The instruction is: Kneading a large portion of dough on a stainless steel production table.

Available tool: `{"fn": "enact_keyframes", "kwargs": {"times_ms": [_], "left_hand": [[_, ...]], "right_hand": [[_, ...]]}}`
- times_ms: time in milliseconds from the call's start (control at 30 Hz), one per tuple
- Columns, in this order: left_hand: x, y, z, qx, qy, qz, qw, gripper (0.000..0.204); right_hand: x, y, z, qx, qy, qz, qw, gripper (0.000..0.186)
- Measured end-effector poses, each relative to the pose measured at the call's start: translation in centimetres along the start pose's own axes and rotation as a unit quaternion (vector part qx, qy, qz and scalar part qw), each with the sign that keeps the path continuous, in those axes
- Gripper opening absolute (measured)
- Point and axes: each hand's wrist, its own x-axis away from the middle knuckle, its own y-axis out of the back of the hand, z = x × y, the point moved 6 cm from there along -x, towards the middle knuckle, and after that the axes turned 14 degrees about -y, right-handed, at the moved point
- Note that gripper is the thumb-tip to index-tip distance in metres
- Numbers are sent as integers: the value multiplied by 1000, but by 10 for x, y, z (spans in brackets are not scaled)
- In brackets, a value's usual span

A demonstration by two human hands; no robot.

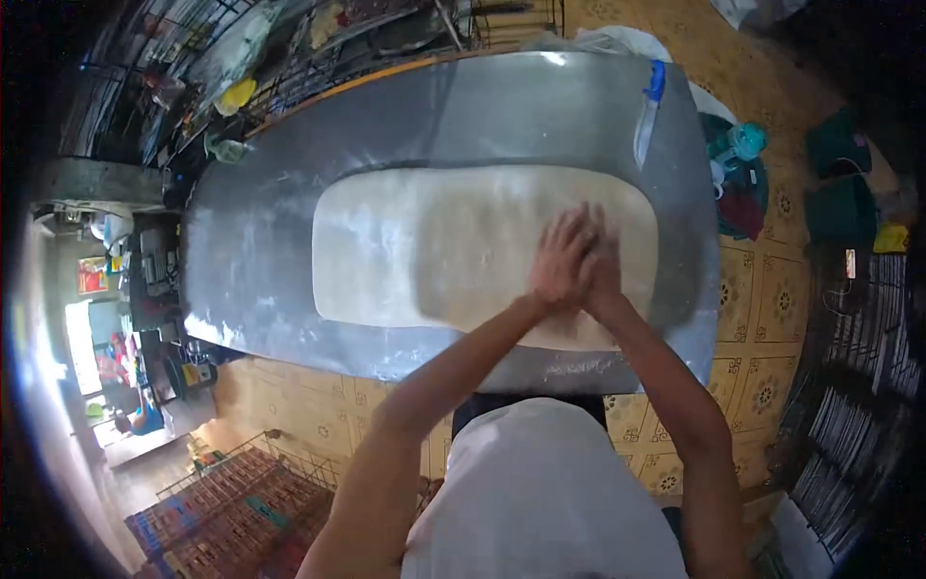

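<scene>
A wide, flat sheet of pale dough [463, 256] with rounded corners lies on the grey metal table [256, 232]. Over its right part my two hands meet, palm against palm, slightly blurred. The fingers of my left hand [559, 261] stretch away from me, and nothing shows in them. My right hand [605, 265] presses against it from the right, its fingers also stretched out and partly hidden behind the left. Whether the hands touch the dough cannot be made out. A knife [649, 111] with a blue handle lies beyond the dough, by the table's far right corner.
Along the far edge runs a cluttered metal rack [386, 39]. Right of the table stands a dark container holding a turquoise jug [748, 141]. Crates [231, 511] fill the lower left, and stacked trays [849, 434] stand at the right. Tiled floor [762, 299] surrounds the table.
</scene>
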Motion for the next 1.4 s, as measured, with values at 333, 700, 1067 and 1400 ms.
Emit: {"fn": "enact_keyframes", "kwargs": {"times_ms": [333, 700, 1067, 1400], "left_hand": [[-17, 62, 56, -127, 53, -20, 990, 71], [11, 69, 28, -73, 0, 9, 997, 62], [59, 59, 6, -96, -9, -11, 995, 59], [53, 118, 60, 40, -80, -80, 993, 64]], "right_hand": [[-77, 7, 68, 30, 55, -57, 996, 78], [-19, 12, 76, -57, 45, -8, 997, 91], [30, 16, 91, -21, 17, -112, 993, 82], [-29, -13, 158, -90, 42, -36, 994, 68]]}}
